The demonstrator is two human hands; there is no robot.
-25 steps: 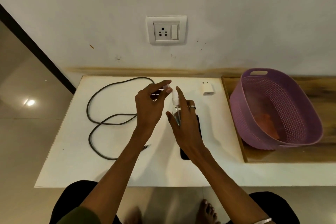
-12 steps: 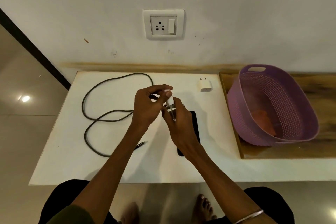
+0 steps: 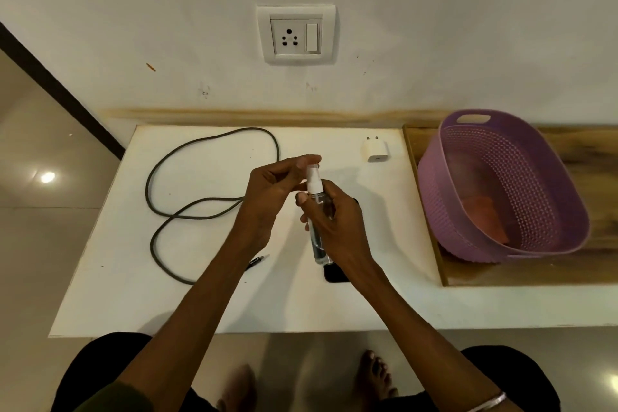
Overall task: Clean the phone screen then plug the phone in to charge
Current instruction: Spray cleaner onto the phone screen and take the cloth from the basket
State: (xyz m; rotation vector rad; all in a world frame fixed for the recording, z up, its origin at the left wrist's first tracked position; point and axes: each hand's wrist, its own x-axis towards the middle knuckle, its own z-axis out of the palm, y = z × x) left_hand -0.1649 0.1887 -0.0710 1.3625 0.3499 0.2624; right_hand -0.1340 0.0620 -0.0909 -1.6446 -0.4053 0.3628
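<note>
My right hand [image 3: 337,224] grips a clear spray bottle [image 3: 317,244] with a white nozzle, held upright above the table. My left hand [image 3: 267,191] pinches the cap at the bottle's top with its fingertips. The black phone [image 3: 334,274] lies flat on the white table [image 3: 133,278], mostly hidden under my right hand and the bottle. A dark charging cable [image 3: 207,207] lies looped at the left, its plug tip [image 3: 259,261] near my left forearm. The white charger adapter [image 3: 376,150] rests at the back. The wall socket [image 3: 296,33] is above.
A purple perforated basket [image 3: 541,170] stands on a wooden shelf [image 3: 585,157] to the right, with an orange cloth [image 3: 485,214] inside. The wall runs close behind the table. My knees and bare feet are below the table's front edge.
My left hand, apart from the bottle a second ago with a small cap in its fingertips, has come onto the nozzle. My right hand now grips the bottle fully.
</note>
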